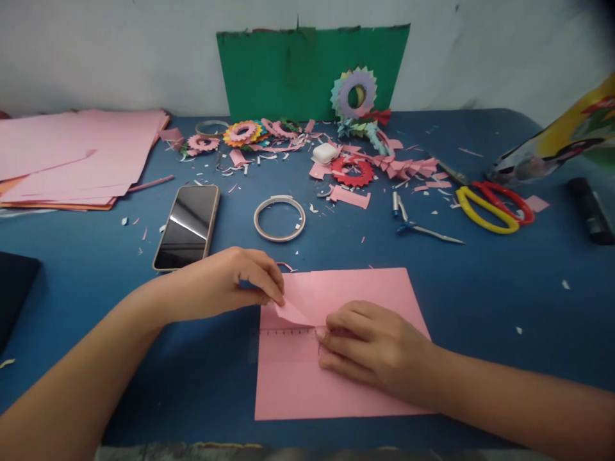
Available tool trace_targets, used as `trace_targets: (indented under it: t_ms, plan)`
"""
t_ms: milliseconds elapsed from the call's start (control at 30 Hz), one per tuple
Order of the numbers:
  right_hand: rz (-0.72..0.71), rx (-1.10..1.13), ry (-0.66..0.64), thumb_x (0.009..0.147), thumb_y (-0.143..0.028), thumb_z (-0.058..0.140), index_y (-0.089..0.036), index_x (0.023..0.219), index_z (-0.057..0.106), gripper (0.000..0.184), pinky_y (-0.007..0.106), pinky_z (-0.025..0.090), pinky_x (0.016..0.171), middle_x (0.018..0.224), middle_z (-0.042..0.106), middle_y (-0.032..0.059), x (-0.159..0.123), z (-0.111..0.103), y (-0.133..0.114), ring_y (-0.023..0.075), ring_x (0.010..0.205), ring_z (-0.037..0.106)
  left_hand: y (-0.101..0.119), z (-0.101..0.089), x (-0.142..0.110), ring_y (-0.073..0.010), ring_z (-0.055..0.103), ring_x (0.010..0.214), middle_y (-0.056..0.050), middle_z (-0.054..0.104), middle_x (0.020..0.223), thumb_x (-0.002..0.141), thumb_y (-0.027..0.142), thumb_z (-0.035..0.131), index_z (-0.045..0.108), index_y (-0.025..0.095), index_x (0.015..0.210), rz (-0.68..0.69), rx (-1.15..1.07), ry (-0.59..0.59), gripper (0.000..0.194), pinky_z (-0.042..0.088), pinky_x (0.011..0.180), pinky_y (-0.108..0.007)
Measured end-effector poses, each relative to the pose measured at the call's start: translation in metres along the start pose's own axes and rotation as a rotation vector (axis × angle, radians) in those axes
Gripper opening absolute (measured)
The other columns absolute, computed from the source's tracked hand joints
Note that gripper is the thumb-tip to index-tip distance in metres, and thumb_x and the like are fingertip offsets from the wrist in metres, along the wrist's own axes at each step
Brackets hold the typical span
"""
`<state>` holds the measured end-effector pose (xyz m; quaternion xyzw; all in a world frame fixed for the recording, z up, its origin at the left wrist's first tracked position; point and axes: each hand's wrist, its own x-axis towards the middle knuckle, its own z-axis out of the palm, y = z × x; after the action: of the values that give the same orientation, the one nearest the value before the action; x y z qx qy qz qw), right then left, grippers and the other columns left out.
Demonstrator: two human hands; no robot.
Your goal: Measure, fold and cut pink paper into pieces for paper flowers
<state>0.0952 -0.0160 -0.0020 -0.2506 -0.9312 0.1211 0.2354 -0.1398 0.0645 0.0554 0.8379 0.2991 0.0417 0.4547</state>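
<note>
A pink sheet of paper [298, 390] lies near the front of the blue table. Across it runs a clear ruler [283, 336], its left end reaching past the paper's edge. My left hand [250, 282] pinches the upper left part of the paper between thumb and fingers, lifting a flap [293, 310] above the ruler's edge. Flat over the ruler and paper, my right hand [369, 349] presses down with its fingers stretched to the left. Those fingers hide the ruler's right part.
Beyond the paper are a phone [187, 227], a tape roll [279, 219], a compass [423, 229] and scissors [494, 205]. Pink sheets [77, 153] are stacked at the back left. Paper scraps and folded paper rings [353, 171] lie before a green board [269, 73]. A glue stick [590, 211] is at right.
</note>
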Motion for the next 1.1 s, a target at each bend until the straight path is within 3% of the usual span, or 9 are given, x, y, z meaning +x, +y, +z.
trace_targets:
  t_ms: [233,533,667,733,833,967,1100]
  plan:
    - [0.014,0.035,0.029,0.088,-0.018,0.048,-0.011,0.079,0.065,0.02,0.028,0.047,0.063,0.074,0.058,0.007,0.002,-0.001,0.0,0.0134,0.07,0.052,-0.005,-0.012,-0.006,-0.0171,0.06,0.088,-0.003,0.065,0.094,0.078,0.022,0.06,0.073,0.027,0.081,-0.078,-0.116,-0.069,0.014,0.047,0.078,-0.023]
    - [0.095,0.114,0.029,0.089,-0.022,0.046,-0.011,0.078,0.067,0.026,0.027,0.048,0.065,0.076,0.057,0.0075,0.001,-0.001,-0.001,0.0135,0.07,0.051,-0.009,-0.045,-0.03,-0.0222,0.059,0.091,-0.005,0.068,0.09,0.076,0.036,0.063,0.073,0.027,0.07,-0.113,-0.209,-0.178,0.015,0.048,0.08,-0.03]
    - [0.1,0.128,0.016,0.088,-0.022,0.047,-0.01,0.079,0.067,0.025,0.027,0.048,0.065,0.076,0.058,0.0079,0.002,-0.001,-0.001,0.0139,0.071,0.052,-0.005,-0.052,-0.042,-0.016,0.057,0.081,-0.003,0.067,0.079,0.076,0.039,0.063,0.069,0.018,0.065,-0.092,-0.258,-0.034,0.025,0.045,0.077,-0.029]
    - [0.104,0.14,0.003,0.087,-0.023,0.049,-0.011,0.081,0.067,0.023,0.028,0.048,0.066,0.078,0.059,0.0079,0.002,-0.003,-0.002,0.0145,0.072,0.053,-0.003,-0.05,-0.043,-0.0104,0.054,0.068,0.0,0.064,0.074,0.077,0.038,0.063,0.067,0.015,0.069,-0.19,-0.26,0.103,0.024,0.043,0.063,-0.022]
    - [0.142,0.159,-0.08,0.083,-0.025,0.055,-0.014,0.092,0.066,0.018,0.029,0.05,0.07,0.087,0.06,0.008,0.001,-0.011,-0.002,0.0159,0.077,0.055,-0.001,-0.042,-0.036,-0.005,0.042,0.05,0.003,0.055,0.062,0.078,0.038,0.06,0.063,0.015,0.078,-0.352,-0.268,0.226,0.023,0.029,0.043,-0.015]
    - [0.293,0.092,-0.224,0.078,-0.022,0.06,-0.018,0.107,0.06,0.028,0.032,0.05,0.074,0.095,0.06,0.0072,-0.003,-0.029,0.007,0.018,0.085,0.057,-0.001,-0.03,-0.022,-0.0065,0.046,0.051,0.001,0.056,0.068,0.077,0.041,0.06,0.061,0.017,0.085,-0.388,-0.308,0.279,0.025,0.032,0.042,-0.016]
    - [0.427,-0.066,-0.172,0.083,-0.02,0.053,-0.016,0.1,0.062,0.02,0.035,0.05,0.076,0.093,0.06,0.0077,-0.007,-0.044,0.041,0.019,0.084,0.058,0.001,-0.023,-0.011,-0.0076,0.051,0.055,-0.001,0.062,0.078,0.075,0.041,0.061,0.06,0.017,0.09,-0.384,-0.314,0.364,0.028,0.035,0.043,-0.016]
